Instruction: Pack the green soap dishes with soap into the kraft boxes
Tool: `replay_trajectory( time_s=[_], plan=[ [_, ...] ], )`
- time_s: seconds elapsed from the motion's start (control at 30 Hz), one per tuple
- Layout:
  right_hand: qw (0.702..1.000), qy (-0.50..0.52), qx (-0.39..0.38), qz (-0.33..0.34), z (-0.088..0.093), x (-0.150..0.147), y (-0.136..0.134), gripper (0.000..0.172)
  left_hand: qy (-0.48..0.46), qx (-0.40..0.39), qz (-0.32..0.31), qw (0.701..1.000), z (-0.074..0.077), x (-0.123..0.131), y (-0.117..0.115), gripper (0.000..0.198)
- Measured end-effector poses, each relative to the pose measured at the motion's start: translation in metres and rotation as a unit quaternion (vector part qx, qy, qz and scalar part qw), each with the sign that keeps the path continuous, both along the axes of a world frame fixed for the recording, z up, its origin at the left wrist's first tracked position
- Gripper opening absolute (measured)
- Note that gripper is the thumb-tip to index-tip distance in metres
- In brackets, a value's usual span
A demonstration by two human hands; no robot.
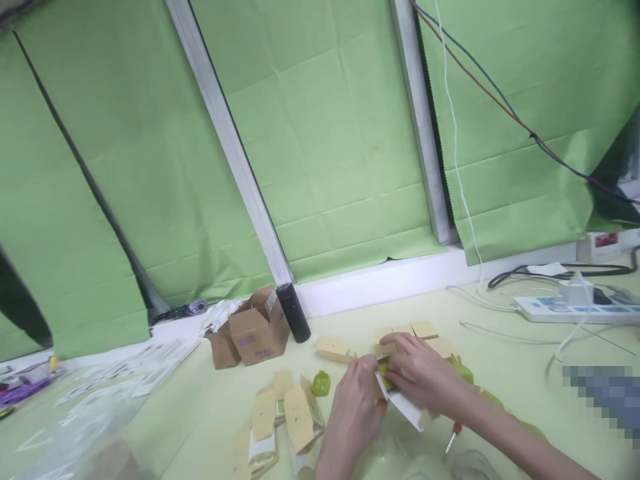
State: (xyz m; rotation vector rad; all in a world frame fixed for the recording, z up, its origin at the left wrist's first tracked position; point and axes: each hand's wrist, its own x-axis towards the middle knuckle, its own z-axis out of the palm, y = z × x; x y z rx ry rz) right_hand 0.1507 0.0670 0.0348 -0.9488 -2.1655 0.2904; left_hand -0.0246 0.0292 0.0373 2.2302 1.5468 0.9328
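Observation:
My left hand [355, 403] grips the side of a small open cardboard box [407, 408], white outside and tan inside. My right hand [425, 373] is curled over the box's opening, its fingers on a yellow-green plastic piece [385, 377] there. The hands partly hide both box and piece. Left of my left hand, a similar green piece [321, 383] lies on the table, beside several open small boxes [299, 419]. More tan cardboard [424, 329] shows behind my right hand, and other green pieces [463, 370] lie partly behind my right forearm.
A brown carton [257, 333] and a black cylinder [293, 313] stand near the wall. A power strip [540, 310] with cables lies at the right. A red-handled screwdriver [453, 439] rests below my right forearm. Clear plastic [85, 427] covers the left side.

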Motion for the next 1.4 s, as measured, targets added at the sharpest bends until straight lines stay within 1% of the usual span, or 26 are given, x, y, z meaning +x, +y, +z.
replay_trajectory(
  time_s=[0.07, 0.1, 0.17, 0.23, 0.3, 0.4, 0.43, 0.5, 0.53, 0.57, 0.63, 0.7, 0.8, 0.83, 0.9, 0.97, 1.03, 1.1, 1.17, 1.23, 1.3, 1.37, 1.4],
  plan=[
    [0.999, 0.027, -0.019, -0.019, -0.002, 0.004, 0.007, 0.017, -0.075, -0.032, 0.038, 0.996, 0.000, -0.013, 0.003, 0.040],
    [0.998, 0.038, -0.030, -0.032, -0.003, 0.006, 0.011, 0.018, -0.101, -0.042, 0.056, 0.992, 0.000, -0.021, 0.005, 0.043],
    [0.996, 0.047, -0.046, -0.056, -0.009, 0.012, 0.019, 0.018, -0.178, -0.065, 0.090, 0.978, 0.001, -0.037, 0.010, 0.057],
    [0.996, 0.030, -0.050, -0.068, -0.018, 0.014, 0.025, 0.014, -0.286, -0.092, 0.117, 0.947, 0.002, -0.049, 0.015, 0.070],
    [0.997, -0.005, -0.041, -0.065, -0.029, 0.013, 0.027, 0.012, -0.384, -0.116, 0.124, 0.907, 0.002, -0.053, 0.018, 0.072],
    [0.998, -0.043, 0.006, -0.033, -0.038, 0.002, 0.022, 0.014, -0.474, -0.148, 0.100, 0.862, 0.000, -0.044, 0.020, 0.063],
    [0.998, -0.048, 0.031, -0.018, -0.039, -0.003, 0.020, 0.023, -0.497, -0.158, 0.091, 0.848, -0.001, -0.039, 0.020, 0.061],
    [0.994, -0.055, 0.089, 0.019, -0.037, -0.014, 0.017, 0.045, -0.532, -0.178, 0.077, 0.824, -0.004, -0.031, 0.019, 0.062],
    [0.990, -0.061, 0.118, 0.040, -0.035, -0.021, 0.016, 0.051, -0.545, -0.187, 0.072, 0.814, -0.006, -0.028, 0.019, 0.062],
    [0.985, -0.067, 0.145, 0.061, -0.032, -0.027, 0.015, 0.052, -0.557, -0.196, 0.067, 0.804, -0.007, -0.027, 0.017, 0.060],
    [0.973, -0.081, 0.190, 0.099, -0.028, -0.037, 0.014, 0.044, -0.574, -0.210, 0.062, 0.789, -0.009, -0.028, 0.014, 0.052],
    [0.963, -0.091, 0.221, 0.126, -0.025, -0.046, 0.012, 0.038, -0.582, -0.214, 0.066, 0.782, -0.010, -0.034, 0.008, 0.043],
    [0.956, -0.104, 0.233, 0.143, -0.024, -0.056, 0.007, 0.035, -0.573, -0.192, 0.101, 0.790, -0.010, -0.050, 0.001, 0.039],
    [0.958, -0.108, 0.227, 0.139, -0.024, -0.059, 0.008, 0.035, -0.564, -0.173, 0.126, 0.798, -0.008, -0.057, 0.001, 0.041],
    [0.967, -0.113, 0.202, 0.106, -0.024, -0.062, 0.017, 0.036, -0.534, -0.123, 0.196, 0.813, -0.004, -0.077, 0.003, 0.055],
    [0.979, -0.115, 0.162, 0.041, -0.023, -0.061, 0.037, 0.037, -0.488, -0.073, 0.274, 0.826, 0.003, -0.104, 0.008, 0.075],
    [0.985, -0.122, 0.116, -0.029, -0.024, -0.055, 0.063, 0.033, -0.425, -0.040, 0.329, 0.843, 0.011, -0.133, 0.014, 0.084],
    [0.986, -0.139, 0.072, -0.064, -0.024, -0.045, 0.088, 0.030, -0.358, -0.024, 0.368, 0.858, 0.018, -0.156, 0.021, 0.089],
    [0.985, -0.156, 0.037, -0.069, -0.023, -0.034, 0.103, 0.029, -0.299, -0.004, 0.396, 0.868, 0.022, -0.167, 0.026, 0.094],
    [0.985, -0.164, 0.014, -0.058, -0.020, -0.025, 0.107, 0.028, -0.251, 0.028, 0.397, 0.883, 0.022, -0.161, 0.028, 0.098],
    [0.986, -0.161, 0.002, -0.038, -0.015, -0.020, 0.099, 0.027, -0.215, 0.059, 0.356, 0.908, 0.018, -0.138, 0.027, 0.097],
    [0.989, -0.146, -0.009, -0.009, -0.010, -0.017, 0.081, 0.031, -0.179, 0.063, 0.271, 0.944, 0.011, -0.103, 0.021, 0.096],
    [0.991, -0.136, -0.016, 0.009, -0.008, -0.016, 0.069, 0.037, -0.159, 0.051, 0.213, 0.963, 0.007, -0.084, 0.017, 0.095]
  ],
)
